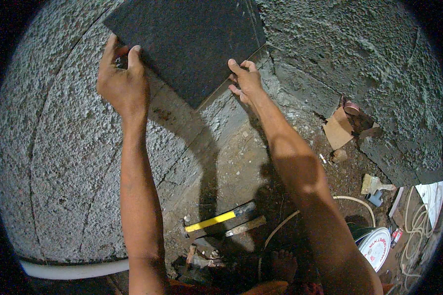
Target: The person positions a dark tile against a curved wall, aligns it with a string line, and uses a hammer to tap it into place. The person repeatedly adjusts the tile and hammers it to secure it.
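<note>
The panel (192, 49) sits between the left hand (125, 81) and the right hand (247, 82). Nearer the person lies a hammer (212, 221); over there, right (past the forearm (298, 157)), a brush (373, 184) lies beyond the bucket (375, 250).

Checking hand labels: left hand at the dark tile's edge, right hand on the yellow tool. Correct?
Not quite: the head view shows the right hand at the edge of the dark tile too; the yellow tool lies apart from both hands. The left hand is as you say.

Yellow-handled hammer (211, 221), torn cardboard (337, 130), paintbrush (368, 184), round white lid (375, 250)
</note>
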`<action>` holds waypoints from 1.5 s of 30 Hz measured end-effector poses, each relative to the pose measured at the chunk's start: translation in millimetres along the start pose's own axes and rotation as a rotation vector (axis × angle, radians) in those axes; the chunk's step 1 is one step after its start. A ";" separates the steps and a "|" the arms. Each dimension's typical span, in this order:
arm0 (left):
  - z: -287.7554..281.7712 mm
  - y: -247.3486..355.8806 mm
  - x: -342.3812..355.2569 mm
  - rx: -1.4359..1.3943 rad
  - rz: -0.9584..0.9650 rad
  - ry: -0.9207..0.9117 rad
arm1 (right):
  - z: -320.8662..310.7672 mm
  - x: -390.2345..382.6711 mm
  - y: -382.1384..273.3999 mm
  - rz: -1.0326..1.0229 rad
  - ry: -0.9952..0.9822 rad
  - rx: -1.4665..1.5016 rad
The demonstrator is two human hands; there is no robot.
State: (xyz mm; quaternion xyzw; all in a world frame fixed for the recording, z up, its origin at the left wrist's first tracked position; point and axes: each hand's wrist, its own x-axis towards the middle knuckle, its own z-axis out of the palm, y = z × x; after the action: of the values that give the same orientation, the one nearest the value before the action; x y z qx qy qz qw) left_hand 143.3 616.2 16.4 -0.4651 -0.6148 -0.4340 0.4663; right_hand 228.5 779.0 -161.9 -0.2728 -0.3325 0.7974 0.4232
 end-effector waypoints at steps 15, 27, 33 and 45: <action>-10.5 5.5 6.4 -0.186 -0.209 -0.065 | 0.4 3.4 3.0 0.027 -0.012 -0.027; -0.5 2.8 5.0 0.019 -0.124 -0.002 | 1.0 1.9 1.0 -0.003 -0.004 -0.016; -2.8 3.9 5.1 0.013 -0.136 0.028 | 9.7 -4.1 2.4 0.020 0.053 -0.003; 1.5 8.3 8.3 -0.124 -0.236 -0.012 | 5.2 -5.5 -2.1 0.033 0.072 0.006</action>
State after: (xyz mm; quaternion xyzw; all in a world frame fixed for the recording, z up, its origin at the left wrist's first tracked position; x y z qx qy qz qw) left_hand 150.1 620.7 25.0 -0.4200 -0.6401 -0.5201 0.3786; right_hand 228.5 773.5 -156.1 -0.3058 -0.3101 0.7949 0.4224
